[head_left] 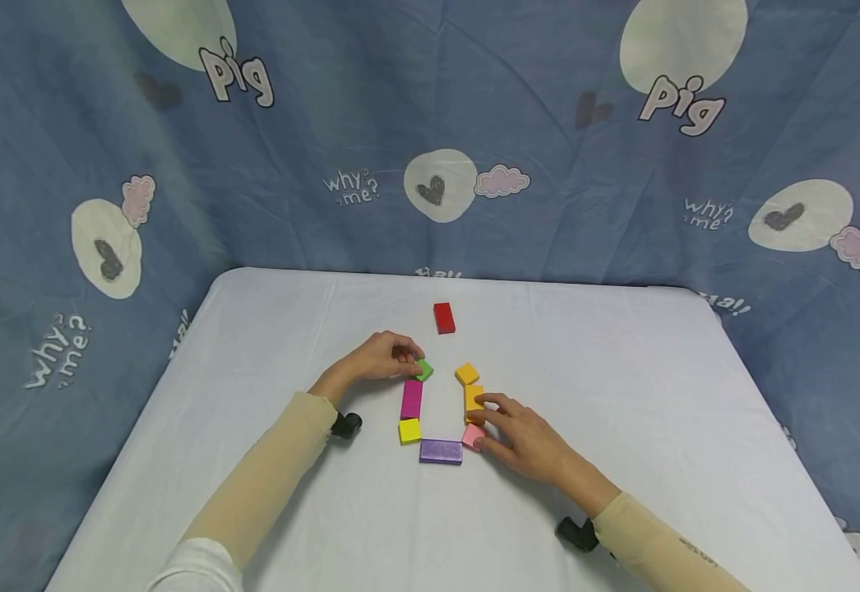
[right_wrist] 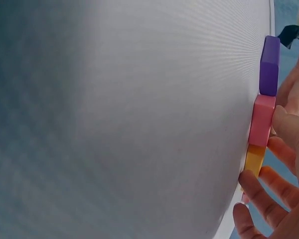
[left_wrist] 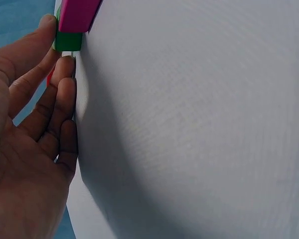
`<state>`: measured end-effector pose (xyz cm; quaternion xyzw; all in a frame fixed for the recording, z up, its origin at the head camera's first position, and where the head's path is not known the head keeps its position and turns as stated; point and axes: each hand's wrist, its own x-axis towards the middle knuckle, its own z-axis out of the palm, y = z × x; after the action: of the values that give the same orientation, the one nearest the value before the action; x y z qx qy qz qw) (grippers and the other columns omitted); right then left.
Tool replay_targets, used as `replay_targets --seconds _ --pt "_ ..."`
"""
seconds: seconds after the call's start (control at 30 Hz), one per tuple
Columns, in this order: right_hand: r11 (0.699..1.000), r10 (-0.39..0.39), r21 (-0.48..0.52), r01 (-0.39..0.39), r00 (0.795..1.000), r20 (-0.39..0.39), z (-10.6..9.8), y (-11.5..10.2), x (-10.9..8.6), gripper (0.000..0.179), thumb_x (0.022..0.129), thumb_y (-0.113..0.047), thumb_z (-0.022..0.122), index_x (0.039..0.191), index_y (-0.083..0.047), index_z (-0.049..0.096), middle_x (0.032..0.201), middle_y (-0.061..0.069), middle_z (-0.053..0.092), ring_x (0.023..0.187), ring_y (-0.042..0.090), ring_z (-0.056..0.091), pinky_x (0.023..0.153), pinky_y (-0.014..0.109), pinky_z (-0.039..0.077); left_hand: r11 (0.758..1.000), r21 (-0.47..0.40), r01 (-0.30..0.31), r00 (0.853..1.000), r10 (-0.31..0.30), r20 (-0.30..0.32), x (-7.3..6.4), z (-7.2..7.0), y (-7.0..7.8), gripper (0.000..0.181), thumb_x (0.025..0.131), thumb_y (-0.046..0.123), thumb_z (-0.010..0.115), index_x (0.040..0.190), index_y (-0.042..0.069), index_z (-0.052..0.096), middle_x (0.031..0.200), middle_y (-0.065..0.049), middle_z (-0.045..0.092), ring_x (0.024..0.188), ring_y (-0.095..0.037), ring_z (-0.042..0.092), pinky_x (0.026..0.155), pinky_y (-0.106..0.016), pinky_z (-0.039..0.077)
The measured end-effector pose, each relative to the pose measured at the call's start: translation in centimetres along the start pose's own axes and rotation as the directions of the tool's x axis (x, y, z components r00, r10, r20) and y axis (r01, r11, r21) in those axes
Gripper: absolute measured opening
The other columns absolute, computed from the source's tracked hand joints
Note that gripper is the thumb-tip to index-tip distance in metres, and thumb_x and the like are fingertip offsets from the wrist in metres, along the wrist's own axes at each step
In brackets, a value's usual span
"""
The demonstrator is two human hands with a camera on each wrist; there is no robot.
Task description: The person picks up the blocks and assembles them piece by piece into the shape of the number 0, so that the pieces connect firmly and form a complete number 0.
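In the head view, my left hand [head_left: 384, 357] pinches a small green block [head_left: 424, 370] between thumb and finger, at the far end of a magenta block [head_left: 411, 400]. The left wrist view shows the thumb against the green block [left_wrist: 69, 42]. My right hand [head_left: 529, 437] lies over the other side of the arrangement with fingers loosely extended. Its thumb touches a pink block [head_left: 473, 437], and its fingertips rest at a long orange block [head_left: 473, 398], partly covering it. A yellow block [head_left: 409, 432] and a purple block [head_left: 441, 451] complete the near side.
A small orange block [head_left: 467, 373] sits tilted beyond the long orange one. Farther back lies a red block [head_left: 444, 318], apart from the others. All rest on a white-covered table [head_left: 622, 370], with a blue printed curtain [head_left: 371, 99] behind it.
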<state>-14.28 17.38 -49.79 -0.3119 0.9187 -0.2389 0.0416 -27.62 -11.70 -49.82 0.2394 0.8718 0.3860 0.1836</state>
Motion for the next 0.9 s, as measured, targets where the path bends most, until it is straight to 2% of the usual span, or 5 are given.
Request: replay_targets --seconds 0.13,0.33,0.53,0.77,0.9 --pt "1.000 0.009 -0.003 -0.009 1.000 0.001 0.0 -0.1 0.0 0.040 0.093 -0.036 0.067 0.130 -0.022 0.064 0.140 0.006 0.049 0.124 0.026 0.052 0.099 0.049 0.044 1.000 0.017 -0.004 1.000 0.004 -0.008 0.1 -0.1 0.0 0.026 0.088 0.022 0.075 0.109 0.007 0.071 0.084 0.000 0.062 0.079 -0.016 0.054 0.073 -0.027 0.047" --pt "1.000 0.022 -0.002 -0.022 1.000 0.013 0.0 -0.1 0.0 0.041 0.093 -0.037 0.067 0.130 -0.022 0.063 0.142 0.006 0.049 0.125 0.026 0.051 0.100 0.049 0.043 0.996 0.085 0.017 0.990 -0.005 -0.142 0.5 -0.3 0.6 0.029 0.095 0.022 0.066 0.120 0.006 0.067 0.100 -0.005 0.062 0.090 -0.020 0.056 0.083 -0.034 0.049" --pt "1.000 0.017 -0.008 -0.017 1.000 -0.004 -0.1 0.0 -0.1 0.040 0.092 -0.035 0.069 0.130 -0.022 0.064 0.141 0.006 0.050 0.124 0.026 0.052 0.099 0.049 0.044 0.989 0.139 -0.047 0.969 0.079 -0.235 2.0 0.0 0.5 0.033 0.097 0.017 0.061 0.127 0.003 0.062 0.119 -0.013 0.057 0.101 -0.025 0.057 0.091 -0.040 0.047" --pt "1.000 -0.002 -0.019 0.002 1.000 0.003 0.2 0.0 -0.1 0.040 0.093 -0.037 0.067 0.131 -0.023 0.063 0.141 0.005 0.049 0.123 0.025 0.053 0.099 0.048 0.044 0.943 0.330 -0.053 0.974 0.122 -0.190 3.1 0.1 -0.4 0.044 0.099 0.018 0.057 0.141 0.006 0.051 0.151 -0.013 0.039 0.132 -0.032 0.042 0.108 -0.049 0.034" --pt "1.000 0.008 -0.024 -0.007 1.000 0.003 0.0 0.2 -0.2 0.040 0.093 -0.038 0.067 0.130 -0.023 0.064 0.141 0.005 0.049 0.122 0.024 0.053 0.099 0.048 0.044 0.907 0.415 -0.073 0.977 0.149 -0.153 4.3 -0.1 -0.3 0.046 0.100 0.020 0.056 0.144 0.008 0.049 0.154 -0.010 0.035 0.134 -0.033 0.039 0.107 -0.054 0.033"
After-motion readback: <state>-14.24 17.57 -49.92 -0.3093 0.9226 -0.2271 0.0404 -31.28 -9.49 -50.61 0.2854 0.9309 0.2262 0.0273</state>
